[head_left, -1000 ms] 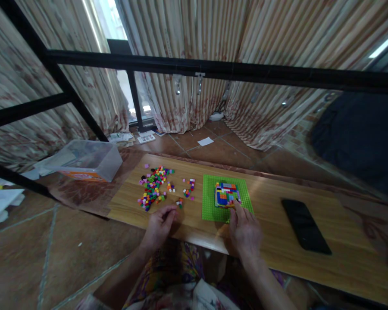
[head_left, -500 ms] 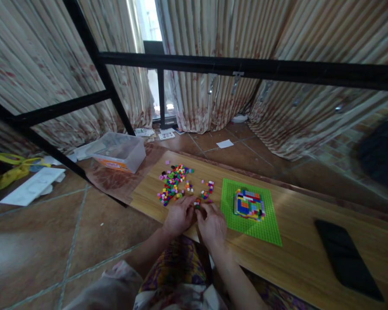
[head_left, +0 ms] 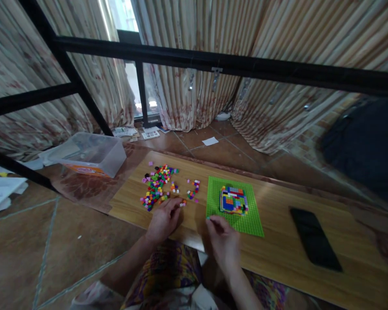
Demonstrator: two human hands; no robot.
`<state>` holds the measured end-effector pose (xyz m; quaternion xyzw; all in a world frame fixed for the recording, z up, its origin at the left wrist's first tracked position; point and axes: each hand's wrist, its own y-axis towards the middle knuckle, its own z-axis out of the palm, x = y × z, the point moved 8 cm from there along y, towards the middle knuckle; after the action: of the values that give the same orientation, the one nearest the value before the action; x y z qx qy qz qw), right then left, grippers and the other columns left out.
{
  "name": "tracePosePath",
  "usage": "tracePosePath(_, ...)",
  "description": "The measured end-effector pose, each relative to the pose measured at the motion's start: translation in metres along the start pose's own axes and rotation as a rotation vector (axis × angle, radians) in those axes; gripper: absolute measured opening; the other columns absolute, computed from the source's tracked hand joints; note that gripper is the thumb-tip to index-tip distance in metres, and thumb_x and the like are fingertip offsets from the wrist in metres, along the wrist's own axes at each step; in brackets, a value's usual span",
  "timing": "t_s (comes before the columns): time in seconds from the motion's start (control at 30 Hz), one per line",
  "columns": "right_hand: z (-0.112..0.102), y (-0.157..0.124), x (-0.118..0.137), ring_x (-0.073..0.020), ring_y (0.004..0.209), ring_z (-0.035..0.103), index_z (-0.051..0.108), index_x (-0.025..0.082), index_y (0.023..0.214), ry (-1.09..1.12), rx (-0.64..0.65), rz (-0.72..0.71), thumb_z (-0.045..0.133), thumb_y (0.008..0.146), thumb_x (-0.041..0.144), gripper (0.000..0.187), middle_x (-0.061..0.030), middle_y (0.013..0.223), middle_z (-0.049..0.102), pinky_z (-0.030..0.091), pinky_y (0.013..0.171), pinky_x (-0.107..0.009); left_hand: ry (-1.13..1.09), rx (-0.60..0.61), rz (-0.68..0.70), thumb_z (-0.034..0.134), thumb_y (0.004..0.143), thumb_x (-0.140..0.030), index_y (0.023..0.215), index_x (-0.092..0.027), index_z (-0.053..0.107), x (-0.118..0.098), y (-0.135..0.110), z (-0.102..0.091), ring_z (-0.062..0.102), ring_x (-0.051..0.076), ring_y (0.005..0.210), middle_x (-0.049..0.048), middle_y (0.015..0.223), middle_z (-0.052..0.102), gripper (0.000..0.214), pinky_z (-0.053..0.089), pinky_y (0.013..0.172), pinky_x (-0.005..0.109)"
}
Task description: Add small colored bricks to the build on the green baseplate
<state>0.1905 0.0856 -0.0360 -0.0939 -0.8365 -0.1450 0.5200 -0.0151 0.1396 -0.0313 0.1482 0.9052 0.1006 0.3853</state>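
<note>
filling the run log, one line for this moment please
left hand at loose bricks | right hand fingers pinched by green baseplate | brick build on baseplate

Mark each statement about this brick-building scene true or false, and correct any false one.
1. The loose bricks lie left of the green baseplate. True.
2. The black phone lies on the baseplate. False: it lies on the wooden board, right of the baseplate and apart from it.
3. A multicoloured build stands on the baseplate. True.
4. The clear plastic box stands on the wooden board. False: it stands off the board, beyond its left end.
5. The right hand rests on the build. False: its fingertips are at the baseplate's near left corner, short of the build.
</note>
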Motion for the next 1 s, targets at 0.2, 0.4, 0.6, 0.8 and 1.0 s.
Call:
tracePosePath(0.2,-0.084,0.017,-0.04,-0.0215,0.076,0.068,0.07,0.016,0.087,0.026,-0.283,0.136,0.064,0.075,0.041,0.028,-0.0085,0.085,0.074,0.052,0.072,-0.034,0.017,-0.008,0.042,0.05,0.086,-0.019,0.109,-0.021,0.061,-0.003,0.001,0.0,0.062,0.021,0.104,0.0057,0.11,0.068,0.026,0.049,0.092,0.036)
tracePosePath(0.4,-0.09,0.037,-0.017,-0.0188,0.072,0.066,0.071,0.017,0.088,-0.241,-0.271,-0.077,0.056,0.082,0.038,0.026,-0.0094,0.09,0.072,0.05,0.067,-0.03,0.03,-0.019,0.056,0.049,0.088,-0.019,0.107,-0.022,0.062,-0.002,0.001,0.0,0.063,0.019,0.101,0.0043,0.109,0.068,0.023,0.051,0.09,0.034)
tracePosePath(0.6,-0.079,0.037,-0.005,-0.0171,0.067,0.063,0.072,0.016,0.088,-0.438,-0.287,-0.208,0.048,0.088,0.036,0.031,-0.0084,0.085,0.071,0.047,0.063,-0.028,0.033,-0.027,0.042,0.049,0.087,-0.02,0.106,-0.022,0.062,-0.003,0.002,-0.002,0.063,0.019,0.102,0.0042,0.108,0.069,0.023,0.05,0.091,0.035)
tracePosePath(0.8,-0.079,0.037,-0.005,-0.0182,0.071,0.065,0.071,0.015,0.092,-0.444,-0.305,-0.221,0.048,0.088,0.036,0.031,-0.0087,0.087,0.072,0.048,0.067,-0.029,0.047,-0.037,0.053,0.05,0.087,-0.02,0.104,-0.022,0.063,-0.005,0.002,-0.003,0.063,0.02,0.102,0.0046,0.108,0.069,0.022,0.05,0.091,0.036)
tracePosePath(1.0,-0.085,0.033,-0.014,-0.0204,0.074,0.068,0.07,0.016,0.096,-0.404,-0.338,-0.15,0.053,0.086,0.038,0.03,-0.0099,0.092,0.074,0.051,0.069,-0.031,0.04,-0.048,0.08,0.05,0.087,-0.018,0.107,-0.021,0.062,-0.005,0.001,-0.002,0.063,0.019,0.103,0.0054,0.108,0.069,0.023,0.05,0.092,0.035)
